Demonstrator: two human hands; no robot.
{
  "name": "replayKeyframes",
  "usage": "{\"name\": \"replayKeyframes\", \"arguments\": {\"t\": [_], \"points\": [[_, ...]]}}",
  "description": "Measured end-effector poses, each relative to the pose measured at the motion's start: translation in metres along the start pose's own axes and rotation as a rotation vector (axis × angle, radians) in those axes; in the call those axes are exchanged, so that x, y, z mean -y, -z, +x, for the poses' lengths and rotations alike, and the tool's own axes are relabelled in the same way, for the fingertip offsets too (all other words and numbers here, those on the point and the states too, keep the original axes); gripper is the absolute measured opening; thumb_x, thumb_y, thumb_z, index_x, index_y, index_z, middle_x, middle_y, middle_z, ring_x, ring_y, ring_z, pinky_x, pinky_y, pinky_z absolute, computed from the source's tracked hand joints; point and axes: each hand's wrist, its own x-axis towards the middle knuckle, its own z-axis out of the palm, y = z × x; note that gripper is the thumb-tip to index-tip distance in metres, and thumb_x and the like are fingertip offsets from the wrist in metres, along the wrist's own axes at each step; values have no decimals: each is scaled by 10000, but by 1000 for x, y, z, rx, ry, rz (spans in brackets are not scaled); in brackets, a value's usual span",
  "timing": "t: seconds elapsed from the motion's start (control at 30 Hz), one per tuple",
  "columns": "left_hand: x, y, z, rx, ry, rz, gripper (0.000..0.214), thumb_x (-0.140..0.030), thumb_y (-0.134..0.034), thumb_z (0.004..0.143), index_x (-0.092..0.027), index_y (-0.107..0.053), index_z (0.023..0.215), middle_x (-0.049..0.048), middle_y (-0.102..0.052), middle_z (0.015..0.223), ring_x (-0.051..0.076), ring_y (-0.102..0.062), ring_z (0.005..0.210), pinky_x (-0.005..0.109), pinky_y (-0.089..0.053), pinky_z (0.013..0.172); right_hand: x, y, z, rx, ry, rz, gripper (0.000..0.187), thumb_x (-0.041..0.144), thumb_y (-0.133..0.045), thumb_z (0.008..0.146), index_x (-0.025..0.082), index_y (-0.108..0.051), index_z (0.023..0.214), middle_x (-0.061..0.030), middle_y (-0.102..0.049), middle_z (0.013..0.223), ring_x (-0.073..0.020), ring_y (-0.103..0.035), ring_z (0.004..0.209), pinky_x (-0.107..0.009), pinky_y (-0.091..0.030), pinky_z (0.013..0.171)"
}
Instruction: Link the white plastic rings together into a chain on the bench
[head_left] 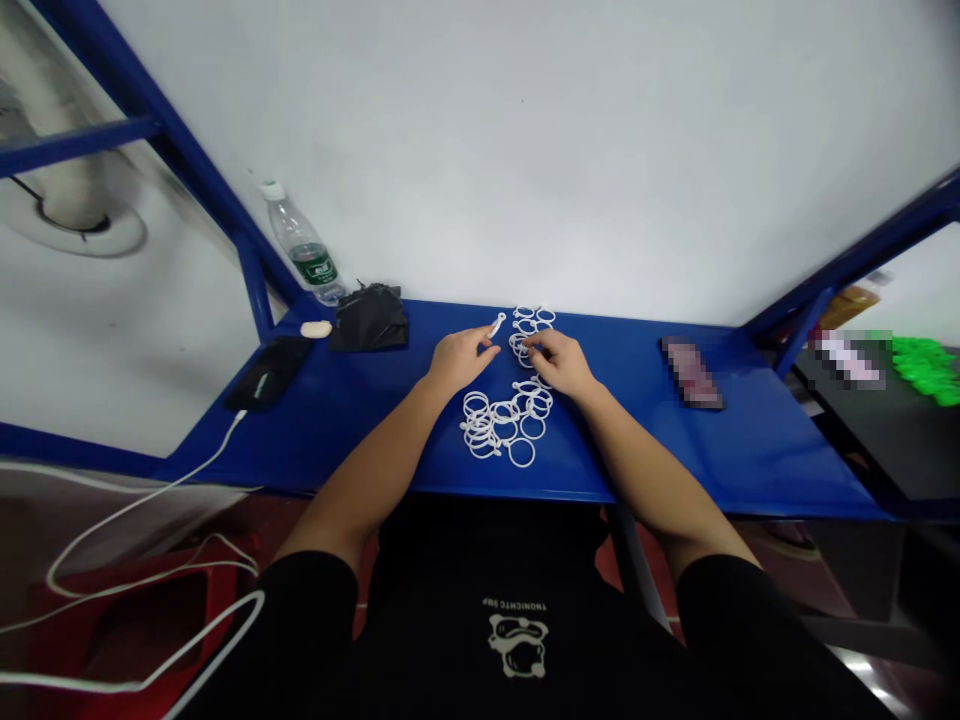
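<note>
Between the thumb and fingers of my left hand [463, 358] is a white plastic ring [497, 325], seen nearly edge-on. My right hand [562, 364] has its fingertips pinched on a white ring in a small cluster of rings [517, 346]; the exact grip is partly hidden. Beyond that hand, more white rings [545, 316] lie near the wall. A larger loose pile of white rings [504, 424], several overlapping, is spread on the blue table [600, 440] between my forearms. Small round tabs show on some rings.
At the left back stand a plastic water bottle [311, 260] and a crumpled black bag [370, 318]. A black power bank [262, 378] with a white cable [196, 450] lies at the left. Right of my arm is a phone [691, 372]. Green pieces [926, 368] sit farther right. A wall closes the back.
</note>
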Motion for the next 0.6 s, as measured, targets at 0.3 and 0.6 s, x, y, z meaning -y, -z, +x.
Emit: {"name": "replayKeyframes", "arguments": {"t": [0.3, 0.6], "points": [[-4, -2, -3, 177, -66, -68, 426, -308, -717, 1025, -234, -700, 1444, 68, -815, 1239, 201, -762, 942, 349, -582, 951, 18, 6, -1, 491, 40, -101, 128, 316, -785, 872, 223, -809, 957, -25, -791, 882, -178, -671, 754, -290, -440, 693], [-6, -1, -8, 273, -307, -89, 310, -158, -631, 951, -222, -788, 1211, 57, -795, 1064, 199, -721, 884, 312, -533, 809, 9, -2, -1, 160, 56, 149, 153, 257, -668, 971, 231, -815, 1001, -38, -806, 919, -178, -703, 794, -314, -529, 766]]}}
